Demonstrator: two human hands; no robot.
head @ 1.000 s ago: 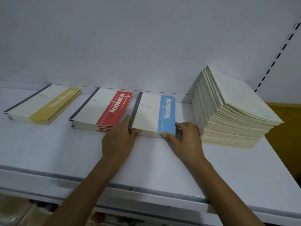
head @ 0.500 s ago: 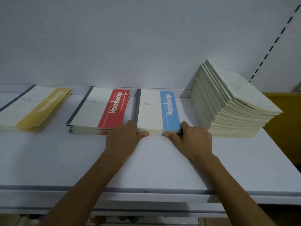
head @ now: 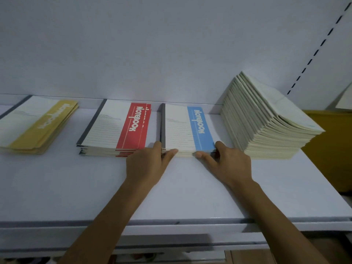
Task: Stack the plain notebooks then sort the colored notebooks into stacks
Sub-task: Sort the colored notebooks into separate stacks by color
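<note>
So the blue notebook stack (head: pixel 182 128) is sat flat on the white shelf (head: pixel 76 187), between the red notebook stack (head: pixel 118 128) just to its left and the tall plain notebook stack (head: pixel 266 122) to its right, with the yellow notebook stack (head: pixel 36 122) left lying further off at the far left. Its near-left corner is bracketed by the left hand (head: pixel 146 168), thumb laid along the near edge and fingers run up the left side, nothing actually clamped. The near-right corner is pressed the same way by the right hand (head: pixel 228 164), thumb spread apart from the fingers.
</note>
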